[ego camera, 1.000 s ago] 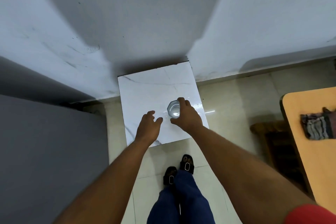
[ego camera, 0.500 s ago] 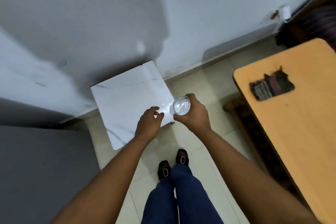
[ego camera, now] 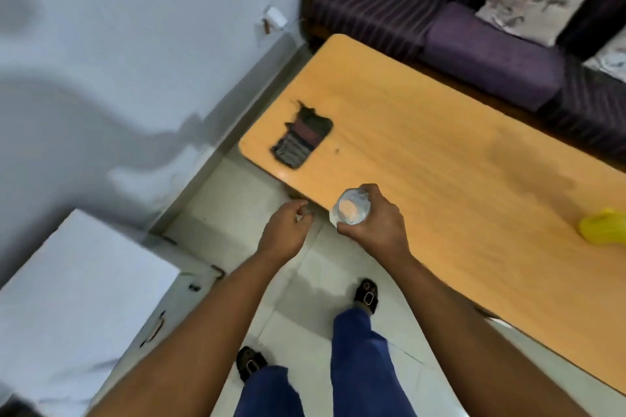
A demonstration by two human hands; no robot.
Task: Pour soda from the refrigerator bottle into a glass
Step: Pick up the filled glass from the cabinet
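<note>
Right hand (ego camera: 379, 227) grips empty glass (ego camera: 351, 211) upright over tabletop (ego camera: 440, 152) edge; left hand (ego camera: 286, 230) loosely curled, its grip holding nothing.

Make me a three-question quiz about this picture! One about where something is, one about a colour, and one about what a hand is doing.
1. Where is the dark folded cloth?
A. on the wooden table
B. on the floor
C. on the sofa

2. What colour are the sofa seats?
A. green
B. purple
C. red

3. What is the right hand doing?
A. lying flat on the table
B. holding a glass
C. pointing at the wall

Answers: 1 A, the cloth lies near the table's corner. 2 B, the seat cushions are purple with stripes. 3 B, its fingers wrap round the clear glass, held at the table's edge.
</note>
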